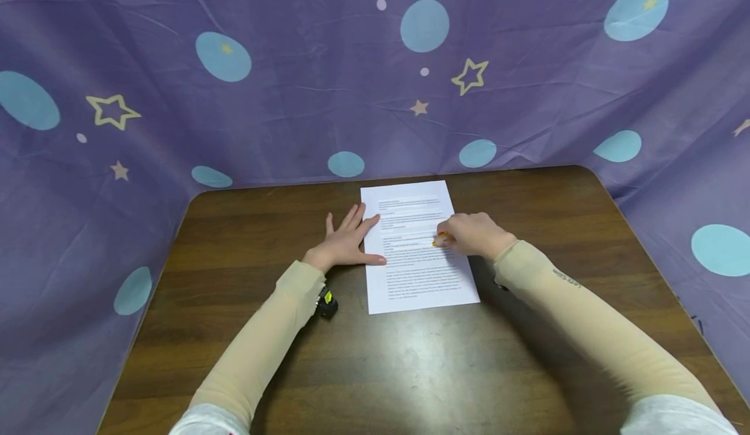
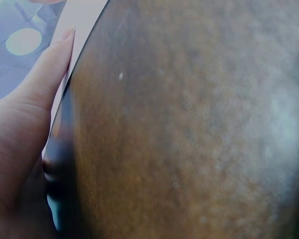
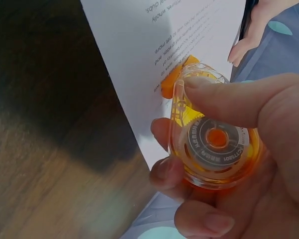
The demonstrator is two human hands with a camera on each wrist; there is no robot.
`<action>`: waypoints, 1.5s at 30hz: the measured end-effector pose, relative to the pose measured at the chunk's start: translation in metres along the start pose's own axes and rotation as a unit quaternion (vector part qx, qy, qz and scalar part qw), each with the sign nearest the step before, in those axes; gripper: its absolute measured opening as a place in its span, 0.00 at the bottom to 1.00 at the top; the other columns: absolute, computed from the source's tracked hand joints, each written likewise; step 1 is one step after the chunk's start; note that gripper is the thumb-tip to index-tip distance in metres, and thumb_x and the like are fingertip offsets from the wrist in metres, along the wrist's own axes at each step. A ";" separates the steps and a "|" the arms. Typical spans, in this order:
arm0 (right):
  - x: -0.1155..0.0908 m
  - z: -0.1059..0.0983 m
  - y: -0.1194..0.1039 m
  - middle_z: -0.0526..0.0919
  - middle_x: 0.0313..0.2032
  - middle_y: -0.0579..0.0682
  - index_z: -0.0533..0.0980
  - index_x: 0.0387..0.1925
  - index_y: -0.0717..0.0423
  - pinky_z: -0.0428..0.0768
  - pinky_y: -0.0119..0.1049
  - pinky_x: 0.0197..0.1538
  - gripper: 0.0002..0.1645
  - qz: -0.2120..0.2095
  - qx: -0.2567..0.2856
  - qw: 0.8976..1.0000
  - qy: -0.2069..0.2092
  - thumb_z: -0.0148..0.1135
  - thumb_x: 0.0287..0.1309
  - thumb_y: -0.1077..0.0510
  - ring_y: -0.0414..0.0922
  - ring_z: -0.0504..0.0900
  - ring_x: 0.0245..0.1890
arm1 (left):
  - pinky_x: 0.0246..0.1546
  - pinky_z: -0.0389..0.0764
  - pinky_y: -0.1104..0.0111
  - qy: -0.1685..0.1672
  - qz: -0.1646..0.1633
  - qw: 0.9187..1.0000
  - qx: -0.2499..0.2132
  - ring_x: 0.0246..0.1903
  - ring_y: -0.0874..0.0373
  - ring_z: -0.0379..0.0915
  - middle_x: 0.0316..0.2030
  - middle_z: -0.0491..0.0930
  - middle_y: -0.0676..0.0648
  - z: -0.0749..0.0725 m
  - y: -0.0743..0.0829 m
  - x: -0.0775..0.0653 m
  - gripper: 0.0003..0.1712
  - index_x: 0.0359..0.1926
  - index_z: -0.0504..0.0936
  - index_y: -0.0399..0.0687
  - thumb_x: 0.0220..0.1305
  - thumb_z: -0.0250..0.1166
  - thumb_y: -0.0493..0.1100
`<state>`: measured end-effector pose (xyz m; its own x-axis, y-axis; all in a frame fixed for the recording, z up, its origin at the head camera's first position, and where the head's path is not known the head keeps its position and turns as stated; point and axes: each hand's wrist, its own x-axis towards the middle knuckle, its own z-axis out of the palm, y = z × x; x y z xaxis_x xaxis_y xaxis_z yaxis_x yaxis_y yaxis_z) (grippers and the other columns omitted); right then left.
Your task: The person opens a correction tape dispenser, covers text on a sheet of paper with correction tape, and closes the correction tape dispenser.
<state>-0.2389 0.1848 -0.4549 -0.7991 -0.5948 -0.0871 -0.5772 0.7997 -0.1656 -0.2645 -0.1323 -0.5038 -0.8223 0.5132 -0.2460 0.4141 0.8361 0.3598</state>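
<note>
A printed sheet of paper lies on the wooden table, its lines of text running across it. My left hand rests spread on the sheet's left edge, fingers pointing away and thumb on the paper. In the left wrist view the thumb lies along the white sheet. My right hand grips an orange, clear-cased correction tape between thumb and fingers. Its orange tip is at the printed lines, near the middle of the page; whether it touches the paper cannot be told.
The brown wooden table has rounded far corners. A purple curtain with blue dots and stars hangs behind it and along both sides. A small black device is strapped at the left wrist.
</note>
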 end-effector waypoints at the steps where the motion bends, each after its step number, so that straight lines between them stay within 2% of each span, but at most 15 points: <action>1: 0.000 0.000 0.001 0.81 0.28 0.48 0.82 0.31 0.49 0.79 0.48 0.28 0.06 0.001 -0.001 1.000 -0.001 0.73 0.63 0.57 0.45 0.77 0.27 | 0.70 0.22 0.30 0.001 0.000 1.000 0.001 0.82 0.47 0.22 0.84 0.29 0.41 0.000 0.000 0.000 0.66 0.85 0.47 0.60 0.57 0.69 0.77; 11: -0.004 -0.001 0.011 0.84 0.32 0.47 0.84 0.36 0.48 0.80 0.48 0.31 0.02 0.018 0.000 1.000 -0.019 0.73 0.63 0.57 0.45 0.78 0.30 | 0.70 0.23 0.30 0.001 0.000 1.000 0.001 0.82 0.47 0.22 0.84 0.29 0.41 0.001 -0.001 0.001 0.65 0.85 0.48 0.60 0.57 0.68 0.77; 23: -0.009 -0.004 0.019 0.85 0.33 0.45 0.83 0.34 0.48 0.79 0.47 0.30 0.05 0.032 0.001 0.999 -0.026 0.73 0.65 0.54 0.45 0.79 0.30 | 0.70 0.22 0.31 0.001 -0.004 1.000 0.003 0.82 0.49 0.20 0.84 0.28 0.43 0.001 -0.002 0.002 0.66 0.85 0.48 0.60 0.56 0.67 0.78; 31: -0.013 -0.003 0.024 0.86 0.35 0.45 0.84 0.35 0.48 0.79 0.47 0.30 0.03 0.033 0.007 0.999 -0.023 0.72 0.64 0.57 0.45 0.79 0.30 | 0.70 0.22 0.30 0.001 -0.002 1.000 0.000 0.82 0.49 0.20 0.84 0.29 0.42 0.001 -0.001 0.002 0.66 0.85 0.48 0.60 0.56 0.68 0.78; 37: -0.016 -0.003 0.026 0.85 0.33 0.44 0.84 0.33 0.47 0.75 0.44 0.27 0.04 0.047 0.010 0.999 -0.026 0.71 0.64 0.59 0.45 0.77 0.29 | 0.70 0.22 0.30 0.000 -0.002 1.000 0.002 0.82 0.49 0.21 0.84 0.29 0.42 0.003 -0.002 0.003 0.66 0.85 0.47 0.60 0.56 0.67 0.78; 45: -0.017 -0.002 0.027 0.84 0.33 0.45 0.83 0.33 0.47 0.74 0.44 0.27 0.05 0.050 0.007 0.998 -0.027 0.69 0.63 0.61 0.45 0.77 0.29 | 0.70 0.18 0.32 -0.001 -0.005 1.000 -0.014 0.82 0.51 0.17 0.83 0.26 0.44 0.007 -0.006 0.006 0.66 0.85 0.46 0.61 0.56 0.68 0.78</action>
<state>-0.2414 0.2171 -0.4559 -0.8423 -0.5159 -0.1561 -0.4921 0.8542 -0.1678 -0.2698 -0.1331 -0.5138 -0.8253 0.5055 -0.2517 0.3949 0.8353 0.3825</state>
